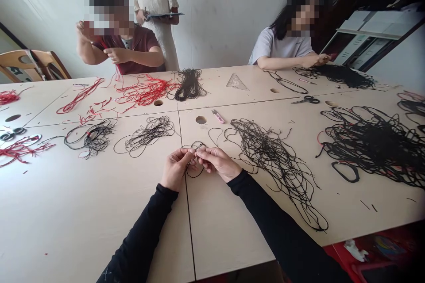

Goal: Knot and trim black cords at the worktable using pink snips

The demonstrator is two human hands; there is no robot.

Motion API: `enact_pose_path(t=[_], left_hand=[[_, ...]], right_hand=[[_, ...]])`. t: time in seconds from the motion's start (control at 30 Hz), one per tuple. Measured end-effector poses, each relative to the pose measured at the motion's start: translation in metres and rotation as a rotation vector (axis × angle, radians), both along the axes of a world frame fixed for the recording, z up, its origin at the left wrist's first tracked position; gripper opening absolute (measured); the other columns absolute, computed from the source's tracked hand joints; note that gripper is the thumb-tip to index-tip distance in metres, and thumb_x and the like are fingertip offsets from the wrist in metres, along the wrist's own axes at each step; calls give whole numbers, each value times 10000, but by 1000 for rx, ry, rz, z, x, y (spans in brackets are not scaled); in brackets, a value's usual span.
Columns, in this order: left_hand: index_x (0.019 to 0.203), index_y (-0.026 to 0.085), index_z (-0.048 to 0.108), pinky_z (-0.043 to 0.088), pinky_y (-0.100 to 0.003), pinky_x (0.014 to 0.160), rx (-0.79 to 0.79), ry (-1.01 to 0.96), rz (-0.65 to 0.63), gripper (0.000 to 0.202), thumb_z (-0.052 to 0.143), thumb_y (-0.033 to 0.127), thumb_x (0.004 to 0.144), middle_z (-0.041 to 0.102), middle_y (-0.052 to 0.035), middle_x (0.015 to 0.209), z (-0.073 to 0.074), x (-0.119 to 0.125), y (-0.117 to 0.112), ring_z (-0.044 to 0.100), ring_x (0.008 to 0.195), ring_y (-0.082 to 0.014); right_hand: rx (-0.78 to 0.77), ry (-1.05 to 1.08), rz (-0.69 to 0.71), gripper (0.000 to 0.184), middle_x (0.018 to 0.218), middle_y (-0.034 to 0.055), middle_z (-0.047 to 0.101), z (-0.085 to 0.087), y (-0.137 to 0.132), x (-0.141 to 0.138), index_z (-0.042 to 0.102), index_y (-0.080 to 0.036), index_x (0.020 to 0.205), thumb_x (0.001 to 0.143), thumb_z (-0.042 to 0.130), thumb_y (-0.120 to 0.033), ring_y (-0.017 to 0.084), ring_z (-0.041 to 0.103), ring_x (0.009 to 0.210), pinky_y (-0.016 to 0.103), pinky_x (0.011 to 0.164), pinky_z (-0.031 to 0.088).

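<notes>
My left hand (175, 169) and my right hand (217, 162) meet above the pale wooden tabletop (99, 221), in black sleeves. Their fingertips pinch a thin black cord (194, 166) that hangs in a small loop below them. The exact grip is partly hidden by my fingers. Just to the right lies a loose tangle of black cord (272, 163), close to my right hand. On the left, a smaller black cord bundle (149, 135) lies apart from my hands.
Several cord heaps, black and red, cover the joined tables, with a large black one at right. Small scissors, a pink cutter and a plastic set square lie among them. Two seated people work cords across the table; another stands behind holding a clipboard.
</notes>
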State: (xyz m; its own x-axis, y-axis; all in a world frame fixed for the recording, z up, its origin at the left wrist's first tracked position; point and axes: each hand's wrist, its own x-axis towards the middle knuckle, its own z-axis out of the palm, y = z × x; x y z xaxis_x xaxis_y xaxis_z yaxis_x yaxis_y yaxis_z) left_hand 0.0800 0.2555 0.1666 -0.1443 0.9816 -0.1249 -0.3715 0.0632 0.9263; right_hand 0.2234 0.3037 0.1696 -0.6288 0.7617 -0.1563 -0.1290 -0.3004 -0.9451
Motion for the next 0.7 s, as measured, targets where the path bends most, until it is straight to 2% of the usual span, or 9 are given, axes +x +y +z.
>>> enact_pose_path(t=[0.2, 0.43, 0.7], left_hand=[[717, 133, 624, 497, -244, 528, 14, 3, -27, 276, 742, 383, 711, 627, -27, 669, -1, -1, 0, 571, 577, -117], [721, 128, 619, 501, -252, 538, 25, 26, -44, 280, 722, 387, 733, 625, -37, 671, -2, -1, 0, 572, 581, -124], [691, 134, 612, 501, -247, 515, -1, 33, -11, 295, 750, 394, 692, 586, -14, 681, 2, 1, -1, 530, 549, -101]], right_hand=[[-44, 29, 5, 343, 697, 0, 555, 1, 0, 2, 630, -133, 777, 719, 731, -455, 70, 448, 558, 194, 458, 316], [1, -3, 30, 382, 676, -9, 535, -4, 2, 2, 597, -138, 746, 737, 700, -506, 73, 448, 547, 198, 451, 328], [118, -48, -89, 377, 677, -11, 524, -9, 4, 0, 584, -155, 745, 781, 650, -524, 73, 432, 539, 201, 451, 341]])
